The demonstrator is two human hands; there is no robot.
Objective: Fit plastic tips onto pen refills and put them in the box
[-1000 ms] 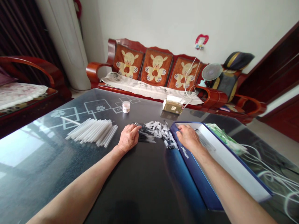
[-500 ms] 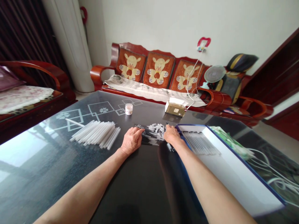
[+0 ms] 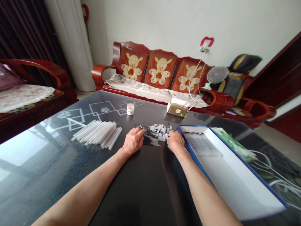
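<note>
My left hand [image 3: 133, 141] rests on the dark table, fingers curled, at the left end of a bunch of thin black sticks [image 3: 150, 133] that look like pen parts. What its fingertips hold, if anything, is hidden. On the other side, my right hand [image 3: 176, 140] is curled down at the right edge of a pile of small whitish and clear pieces like pen caps [image 3: 161, 130], close against the box's side. Its fingertips are hidden too. Left of my left hand lies a heap of translucent white tubes [image 3: 98, 134].
A blue-edged white box [image 3: 235, 182] stands at the right, with a row of clear pens [image 3: 203, 144] inside. Behind it lie a green-and-white bag [image 3: 232, 144] and white cables [image 3: 279, 185]. Farther back are a small round tub [image 3: 130, 109] and a tissue box [image 3: 177, 109].
My right hand has drawn slightly nearer to me and now covers the dark pieces seen below it before. My left hand stays by the black sticks.
</note>
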